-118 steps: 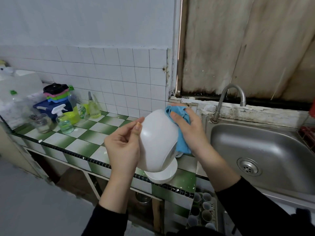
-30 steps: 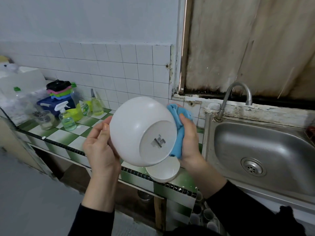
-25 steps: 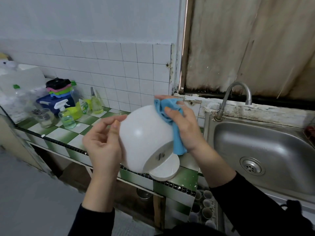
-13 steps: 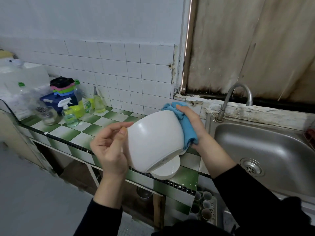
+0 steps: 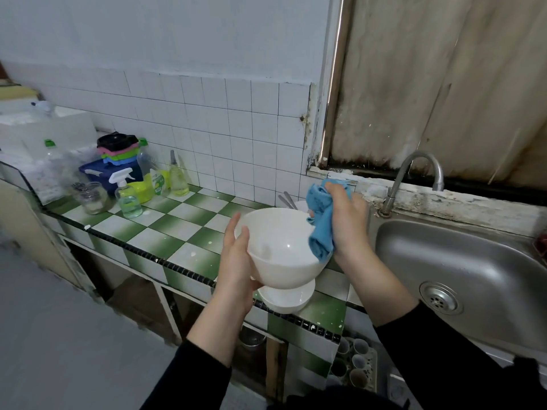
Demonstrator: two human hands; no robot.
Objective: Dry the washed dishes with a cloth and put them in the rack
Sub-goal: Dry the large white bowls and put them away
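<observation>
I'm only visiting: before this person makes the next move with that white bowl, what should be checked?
1. The left hand has a firm grip on the bowl: ok, palm and fingers cup its side.
2. The cloth is ready in the right hand: ok, bunched beside the bowl's rim.
3. The bowl's inside is dry: cannot tell; it shines, no drops visible.
4. The second bowl is out of the way: not ok, directly beneath, near the counter's front edge.
5. A rack within reach: cannot tell; no dish rack clearly in view.
</observation>
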